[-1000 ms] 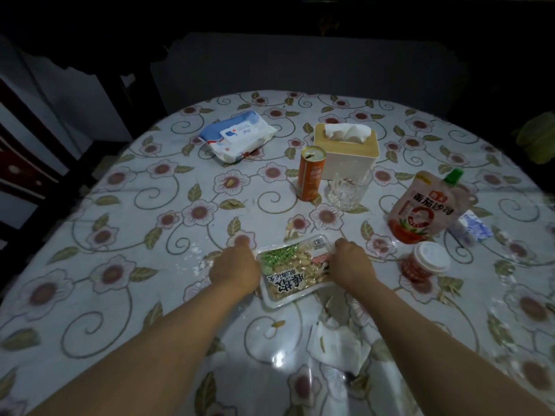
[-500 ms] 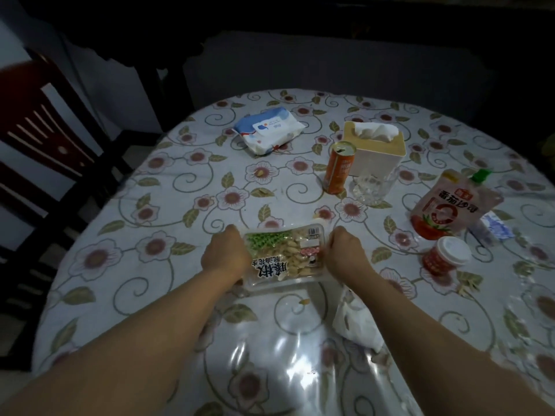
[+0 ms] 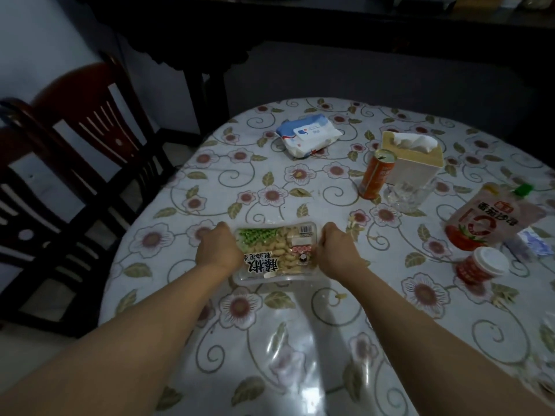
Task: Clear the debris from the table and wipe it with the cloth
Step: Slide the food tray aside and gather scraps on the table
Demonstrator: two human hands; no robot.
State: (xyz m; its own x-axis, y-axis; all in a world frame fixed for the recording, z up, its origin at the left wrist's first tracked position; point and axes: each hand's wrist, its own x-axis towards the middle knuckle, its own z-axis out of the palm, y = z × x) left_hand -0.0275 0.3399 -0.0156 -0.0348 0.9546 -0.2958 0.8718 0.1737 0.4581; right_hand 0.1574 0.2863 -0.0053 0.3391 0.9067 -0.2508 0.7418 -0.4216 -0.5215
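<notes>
A clear plastic snack tray (image 3: 277, 253) with green peas and pale nuts sits on the flowered table (image 3: 210, 181). My left hand (image 3: 217, 250) grips its left end and my right hand (image 3: 338, 253) grips its right end. Small crumbs (image 3: 354, 226) lie beside my right hand, and another bit (image 3: 341, 296) lies just below the tray. No cloth is visible.
A wet-wipe pack (image 3: 306, 135), a tissue box (image 3: 413, 159), an orange can (image 3: 377, 174), a glass (image 3: 407, 193), a red sauce pouch (image 3: 486, 219) and a small red cup (image 3: 482, 264) stand on the table's far and right parts. Dark wooden chairs (image 3: 75, 145) stand at the left.
Both hands have slid the tray leftward across the table, and my view has turned left. The white paper scrap near my right forearm is out of sight now.
</notes>
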